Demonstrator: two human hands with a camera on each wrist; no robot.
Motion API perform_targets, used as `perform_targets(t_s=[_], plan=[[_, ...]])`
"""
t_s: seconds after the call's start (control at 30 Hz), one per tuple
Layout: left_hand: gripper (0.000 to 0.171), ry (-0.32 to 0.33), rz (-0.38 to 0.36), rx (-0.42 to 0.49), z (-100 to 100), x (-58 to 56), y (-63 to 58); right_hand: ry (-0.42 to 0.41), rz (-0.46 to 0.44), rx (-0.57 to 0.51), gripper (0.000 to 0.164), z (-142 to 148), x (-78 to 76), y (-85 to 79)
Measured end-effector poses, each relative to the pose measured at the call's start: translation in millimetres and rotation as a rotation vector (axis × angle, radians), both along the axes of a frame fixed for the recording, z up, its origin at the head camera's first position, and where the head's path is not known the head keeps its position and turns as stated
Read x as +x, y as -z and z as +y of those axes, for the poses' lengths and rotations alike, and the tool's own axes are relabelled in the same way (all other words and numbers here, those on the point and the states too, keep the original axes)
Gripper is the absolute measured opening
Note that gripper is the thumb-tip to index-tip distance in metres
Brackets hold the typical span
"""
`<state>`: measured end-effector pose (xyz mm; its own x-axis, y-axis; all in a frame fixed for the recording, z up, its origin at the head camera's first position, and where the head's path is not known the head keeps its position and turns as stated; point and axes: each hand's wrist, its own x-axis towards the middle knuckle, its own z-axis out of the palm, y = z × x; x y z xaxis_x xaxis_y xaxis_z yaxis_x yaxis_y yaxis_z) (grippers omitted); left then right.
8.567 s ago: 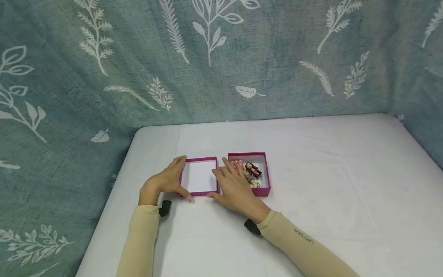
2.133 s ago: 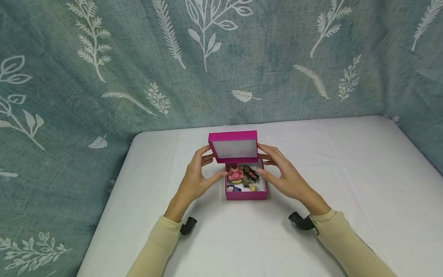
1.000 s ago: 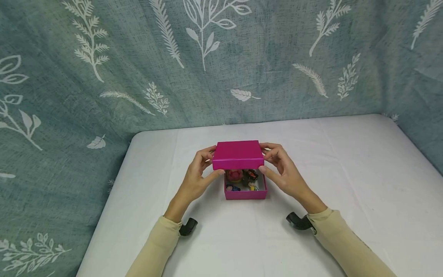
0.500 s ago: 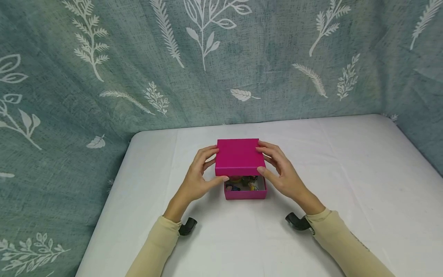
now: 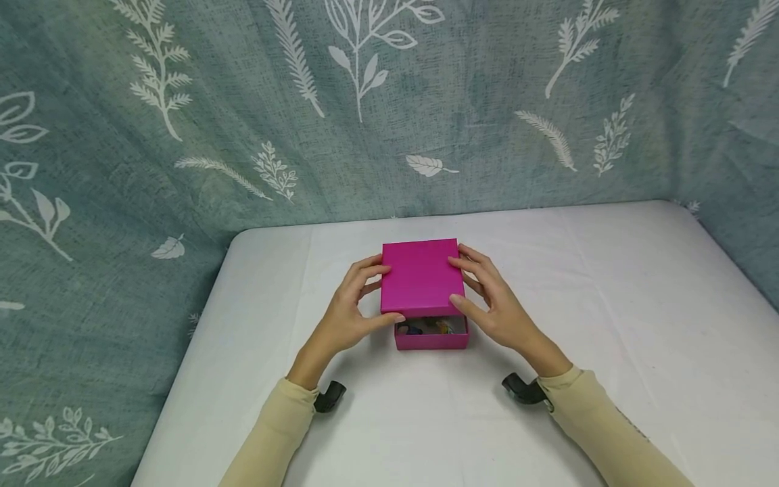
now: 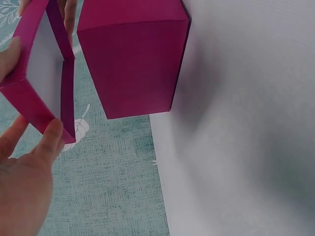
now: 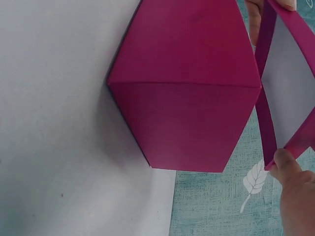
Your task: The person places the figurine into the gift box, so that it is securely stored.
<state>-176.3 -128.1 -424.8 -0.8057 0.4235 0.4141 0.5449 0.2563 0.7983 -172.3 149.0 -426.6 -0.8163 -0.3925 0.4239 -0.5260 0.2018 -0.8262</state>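
Observation:
A magenta box lid [image 5: 421, 276] is held between both hands, raised over the matching box [image 5: 432, 341]. My left hand [image 5: 349, 304] grips its left side, the thumb low at the front corner. On the other side my right hand [image 5: 496, 304] grips the lid, its thumb at the front right corner. Under the lid's front edge, parts of small toy figures [image 5: 444, 327] show inside the box; the rest of them are hidden. Both wrist views show a gap between the lid [image 6: 47, 69] and the box [image 7: 184, 123], and the lid's white inside.
A white cloth [image 5: 608, 325] covers the table under the box. Behind the table hangs a green curtain [image 5: 487, 135] with white leaf prints. Black wrist cameras [image 5: 331, 397] sit at both sleeves.
Earlier the lid lay upside down left of the box. It was lifted and turned over, then tilted down flatter and brought forward over the box, hiding most of the figures.

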Motion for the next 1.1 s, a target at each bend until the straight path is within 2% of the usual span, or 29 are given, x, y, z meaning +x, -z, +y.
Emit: perform_targets(t_s=[0.23, 0.4, 0.6, 0.73, 0.9, 1.1], plan=[[0.087, -0.009, -0.064, -0.105, 0, 1.3, -0.4, -0.012, -0.106, 0.005, 0.055, 1, 0.2, -0.9], [0.094, -0.021, -0.076, -0.163, 1, 3.5, -2.9, -0.008, -0.117, 0.061, 0.057, 1, 0.3, -1.7], [0.098, -0.04, -0.174, -0.254, 3, 6.5, -4.4, 0.0, -0.113, 0.163, 0.058, 2, 0.4, -2.1], [0.096, -0.059, -0.201, -0.303, 3, 7.2, -5.3, 0.015, -0.1, 0.27, 0.061, 3, 0.3, -2.2], [0.094, -0.065, -0.216, -0.33, 3, 8.1, -7.4, 0.011, -0.1, 0.379, 0.07, 6, 0.6, -5.8], [0.094, -0.048, -0.227, -0.319, 5, 10.0, -8.5, -0.026, -0.103, 0.438, 0.082, 14, 1.0, -12.4]])
